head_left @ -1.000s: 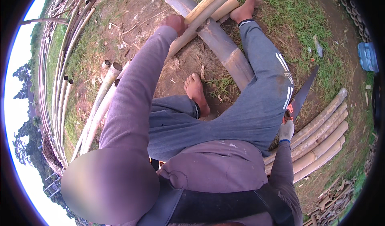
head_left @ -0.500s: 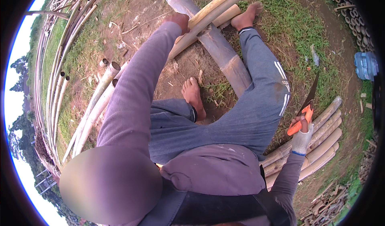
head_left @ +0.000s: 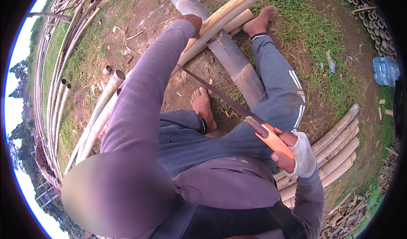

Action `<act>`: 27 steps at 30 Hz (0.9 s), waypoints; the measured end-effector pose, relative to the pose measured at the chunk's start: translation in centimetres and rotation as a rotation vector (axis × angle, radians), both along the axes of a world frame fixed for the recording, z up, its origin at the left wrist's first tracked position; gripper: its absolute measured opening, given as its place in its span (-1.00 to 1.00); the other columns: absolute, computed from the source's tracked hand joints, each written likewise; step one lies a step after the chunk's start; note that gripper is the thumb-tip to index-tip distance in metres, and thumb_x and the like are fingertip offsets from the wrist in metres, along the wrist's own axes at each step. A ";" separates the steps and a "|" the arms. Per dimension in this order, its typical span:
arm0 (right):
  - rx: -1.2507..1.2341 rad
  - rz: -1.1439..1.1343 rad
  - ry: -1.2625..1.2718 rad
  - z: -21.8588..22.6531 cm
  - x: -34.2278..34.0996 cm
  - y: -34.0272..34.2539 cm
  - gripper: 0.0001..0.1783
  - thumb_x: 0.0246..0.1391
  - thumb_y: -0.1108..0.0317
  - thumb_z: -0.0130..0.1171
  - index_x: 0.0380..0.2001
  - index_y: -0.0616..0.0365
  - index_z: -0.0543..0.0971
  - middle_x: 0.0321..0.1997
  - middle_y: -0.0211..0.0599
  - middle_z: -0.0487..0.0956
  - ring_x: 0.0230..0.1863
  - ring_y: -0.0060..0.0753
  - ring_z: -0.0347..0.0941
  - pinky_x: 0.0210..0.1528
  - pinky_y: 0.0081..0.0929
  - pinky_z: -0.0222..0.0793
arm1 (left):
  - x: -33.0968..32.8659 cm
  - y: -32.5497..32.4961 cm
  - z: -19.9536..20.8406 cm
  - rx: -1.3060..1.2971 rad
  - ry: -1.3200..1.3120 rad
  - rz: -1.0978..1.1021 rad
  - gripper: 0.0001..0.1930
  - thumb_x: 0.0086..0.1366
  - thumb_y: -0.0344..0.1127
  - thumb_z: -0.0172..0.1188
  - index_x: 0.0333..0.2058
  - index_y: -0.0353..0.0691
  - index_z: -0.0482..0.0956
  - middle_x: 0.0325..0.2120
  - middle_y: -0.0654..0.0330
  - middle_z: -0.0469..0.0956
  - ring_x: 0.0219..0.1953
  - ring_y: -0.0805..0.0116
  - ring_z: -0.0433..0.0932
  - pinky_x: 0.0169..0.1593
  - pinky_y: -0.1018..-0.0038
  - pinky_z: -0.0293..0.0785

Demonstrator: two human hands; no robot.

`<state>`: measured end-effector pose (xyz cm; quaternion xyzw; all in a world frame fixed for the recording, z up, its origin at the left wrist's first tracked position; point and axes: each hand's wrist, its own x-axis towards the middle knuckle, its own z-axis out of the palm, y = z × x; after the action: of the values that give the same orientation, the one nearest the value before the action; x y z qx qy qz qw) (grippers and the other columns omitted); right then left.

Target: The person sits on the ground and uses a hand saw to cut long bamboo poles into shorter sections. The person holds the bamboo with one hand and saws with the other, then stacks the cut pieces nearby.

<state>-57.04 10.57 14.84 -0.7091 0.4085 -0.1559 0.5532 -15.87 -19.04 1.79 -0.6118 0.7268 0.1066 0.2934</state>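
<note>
My left hand is closed on a long bamboo pole, which lies at a slant across a thick grey bamboo log on the ground. In my right hand, which wears a white fingerless glove, is a handsaw with an orange handle. Its dark blade points up and left across my legs. The blade's tip is close to the pole's lower part, below my left hand; whether they touch I cannot tell. My bare right foot is beside the pole, near a shorter bamboo piece.
Several cut bamboo lengths lie at my right. Long bamboo poles stretch along the left. A blue water jug and stacked bamboo tubes are at the far right. My left foot rests on dirt.
My right hand has swung the saw inward from the right side, so the blade now points left toward the bamboo pole. My left hand stays on the pole.
</note>
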 end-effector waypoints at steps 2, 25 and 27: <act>-0.138 0.034 -0.137 -2.7 4.4 -0.3 -0.60 0.17 0.16 0.42 -0.09 0.27 0.66 -0.37 0.01 0.60 -0.41 0.15 0.57 -0.33 -0.07 0.48 | 0.1 -0.6 -0.9 -0.018 0.013 -0.028 -0.45 0.18 0.06 0.62 0.06 -0.10 0.75 0.03 0.06 0.76 0.15 -0.03 0.72 0.17 0.04 0.65; -0.335 -0.184 -0.219 -10.4 14.3 -1.4 -0.70 0.18 0.31 0.40 -0.12 0.29 0.65 -0.32 0.03 0.65 -0.34 0.22 0.62 -0.27 -0.07 0.57 | 0.5 0.9 0.3 -0.059 0.035 -0.055 -0.44 0.27 0.15 0.55 0.09 -0.07 0.73 0.08 0.10 0.75 0.18 0.01 0.72 0.21 0.08 0.69; -0.295 -0.196 -0.155 -11.7 14.8 -1.7 -0.71 0.17 0.31 0.40 -0.14 0.29 0.65 -0.37 0.04 0.63 -0.40 0.20 0.59 -0.34 -0.02 0.52 | 0.4 1.1 -0.1 -0.060 0.053 -0.055 -0.43 0.28 0.16 0.54 0.10 -0.07 0.72 0.08 0.09 0.75 0.18 0.01 0.72 0.22 0.08 0.69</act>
<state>-42.29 8.86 3.12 -0.7252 0.4045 -0.3212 0.4553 -15.47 -17.96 1.69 -0.5970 0.7538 0.0925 0.2584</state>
